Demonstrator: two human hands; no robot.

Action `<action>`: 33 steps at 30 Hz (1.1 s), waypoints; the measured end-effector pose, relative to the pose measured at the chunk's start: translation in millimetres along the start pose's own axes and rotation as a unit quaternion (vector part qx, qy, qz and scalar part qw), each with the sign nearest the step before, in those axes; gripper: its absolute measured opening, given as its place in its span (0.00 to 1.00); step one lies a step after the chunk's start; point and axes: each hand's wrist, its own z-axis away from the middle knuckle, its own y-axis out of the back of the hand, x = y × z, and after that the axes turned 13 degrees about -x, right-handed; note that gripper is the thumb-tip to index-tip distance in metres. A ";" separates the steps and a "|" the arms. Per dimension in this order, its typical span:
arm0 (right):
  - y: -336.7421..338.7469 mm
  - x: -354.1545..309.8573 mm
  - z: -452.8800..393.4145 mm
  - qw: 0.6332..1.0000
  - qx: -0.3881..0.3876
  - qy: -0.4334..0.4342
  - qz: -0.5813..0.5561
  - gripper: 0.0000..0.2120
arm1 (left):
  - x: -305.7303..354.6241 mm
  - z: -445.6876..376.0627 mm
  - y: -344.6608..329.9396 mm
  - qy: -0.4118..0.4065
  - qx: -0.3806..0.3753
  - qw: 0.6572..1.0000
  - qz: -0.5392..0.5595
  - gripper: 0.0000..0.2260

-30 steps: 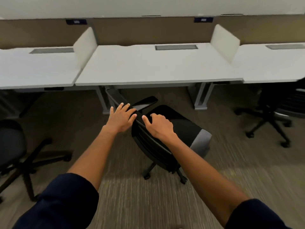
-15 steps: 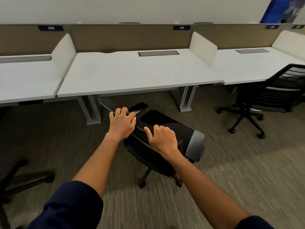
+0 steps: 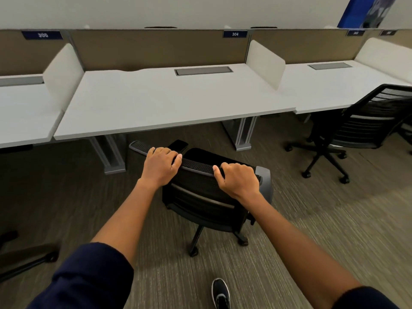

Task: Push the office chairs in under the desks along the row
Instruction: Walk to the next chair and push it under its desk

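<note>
A black mesh-backed office chair [image 3: 200, 195] stands on the carpet just in front of the middle white desk [image 3: 169, 103], its back toward me and turned slightly left. My left hand [image 3: 161, 167] grips the top rail of the backrest near its left end. My right hand [image 3: 237, 180] grips the same rail near its right end. The seat and an armrest poke out beyond the backrest, close to the desk's front edge. Part of the wheeled base shows below.
A second black chair [image 3: 356, 130] stands pulled out from the right desk [image 3: 338, 85]. A chair base [image 3: 26, 262] shows at the lower left. Desk legs [image 3: 244, 132] flank the middle bay. White dividers [image 3: 265, 63] separate the desks. My shoe [image 3: 220, 293] is below.
The chair has swung round so its back faces me more squarely, and it sits nearer the desk. My hands have spread apart along the top rail. The view has shifted right.
</note>
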 end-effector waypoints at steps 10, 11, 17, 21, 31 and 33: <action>-20.3 22.3 -95.1 0.999 0.009 0.046 -0.001 0.25 | -28.7 -85.6 -4.9 0.031 0.015 0.999 -0.017 0.24; -21.4 24.5 -107.9 0.999 0.011 0.050 -0.001 0.24 | -32.2 -97.5 -3.8 0.036 0.013 0.999 -0.017 0.24; -30.5 57.7 -174.6 0.998 0.021 0.058 -0.006 0.25 | -33.0 -156.6 -6.0 0.060 0.028 0.998 -0.019 0.23; -32.9 90.2 -210.0 0.998 0.026 0.056 -0.011 0.24 | -19.1 -189.6 -13.1 0.082 0.028 0.996 -0.027 0.26; -42.9 128.6 -287.7 1.000 0.005 0.018 -0.010 0.33 | -25.1 -259.1 -15.8 0.091 0.027 0.995 -0.027 0.26; -44.1 129.6 -297.5 1.000 0.003 0.017 -0.009 0.33 | -31.1 -264.3 -16.1 0.097 0.032 0.994 -0.025 0.25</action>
